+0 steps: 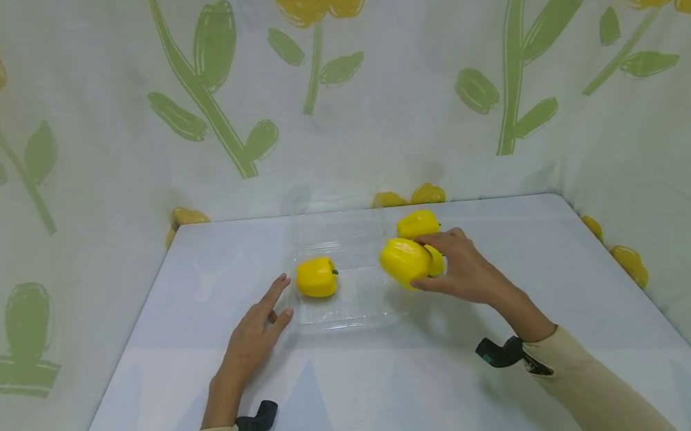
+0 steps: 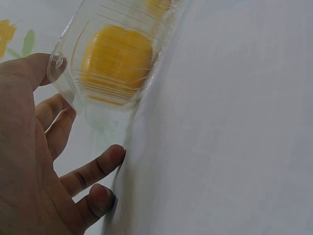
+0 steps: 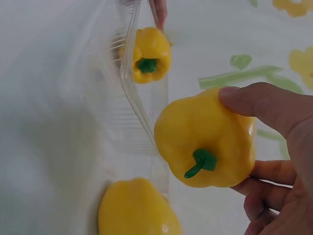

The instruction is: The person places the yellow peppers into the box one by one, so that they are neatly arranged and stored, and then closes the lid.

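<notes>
A yellow bell pepper [image 1: 405, 262] with a green stem is in my right hand [image 1: 464, 270], pinched between thumb and fingers. It hangs over the right side of a clear plastic box [image 1: 356, 322]. Inside that box, at its left, lies another yellow bell pepper [image 1: 316, 278]. My left hand [image 1: 251, 339] is at the box's left side, fingers loosely spread; in the left wrist view one digit touches the rim [image 2: 58, 88]. Behind the held pepper a yellow bell pepper [image 1: 418, 223] lies on the table, and part of one more [image 1: 436, 260] shows beside my right fingers.
The box's clear lid [image 1: 339, 226] is folded back toward the rear wall. A white table [image 1: 375, 393] with pale triangle shapes carries everything. Hanging fabric [image 1: 387, 128] with yellow flowers stands at the back and on both sides.
</notes>
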A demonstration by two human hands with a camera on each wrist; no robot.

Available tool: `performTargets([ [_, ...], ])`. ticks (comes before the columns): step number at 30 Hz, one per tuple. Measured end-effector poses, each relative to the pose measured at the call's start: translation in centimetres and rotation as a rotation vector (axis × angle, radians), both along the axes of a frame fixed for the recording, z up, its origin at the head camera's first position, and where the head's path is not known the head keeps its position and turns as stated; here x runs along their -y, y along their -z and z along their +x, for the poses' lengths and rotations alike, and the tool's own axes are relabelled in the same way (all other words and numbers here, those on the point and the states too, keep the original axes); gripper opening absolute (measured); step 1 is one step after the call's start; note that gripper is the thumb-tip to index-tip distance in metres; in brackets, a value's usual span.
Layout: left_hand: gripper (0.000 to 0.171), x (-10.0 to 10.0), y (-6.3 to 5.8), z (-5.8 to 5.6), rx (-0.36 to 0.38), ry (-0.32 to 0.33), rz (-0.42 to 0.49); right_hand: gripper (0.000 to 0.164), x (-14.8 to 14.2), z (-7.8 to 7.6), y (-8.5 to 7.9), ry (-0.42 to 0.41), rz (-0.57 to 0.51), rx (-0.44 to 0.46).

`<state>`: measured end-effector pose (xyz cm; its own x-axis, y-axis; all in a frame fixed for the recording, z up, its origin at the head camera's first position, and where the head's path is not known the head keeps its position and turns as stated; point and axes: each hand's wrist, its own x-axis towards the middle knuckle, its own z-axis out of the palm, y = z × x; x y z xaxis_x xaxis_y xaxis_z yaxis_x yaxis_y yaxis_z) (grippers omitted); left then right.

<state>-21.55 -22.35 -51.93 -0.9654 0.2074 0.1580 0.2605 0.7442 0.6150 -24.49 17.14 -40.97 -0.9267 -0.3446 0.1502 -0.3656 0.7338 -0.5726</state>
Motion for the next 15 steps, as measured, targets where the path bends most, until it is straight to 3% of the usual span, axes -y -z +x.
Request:
performTargets([
  [15, 0.06, 0.1, 0.0, -0.1, 0.012, -0.001, -0.012, 0.069, 1.8, -1.5, -0.6, -0.07, -0.009, -0.023],
])
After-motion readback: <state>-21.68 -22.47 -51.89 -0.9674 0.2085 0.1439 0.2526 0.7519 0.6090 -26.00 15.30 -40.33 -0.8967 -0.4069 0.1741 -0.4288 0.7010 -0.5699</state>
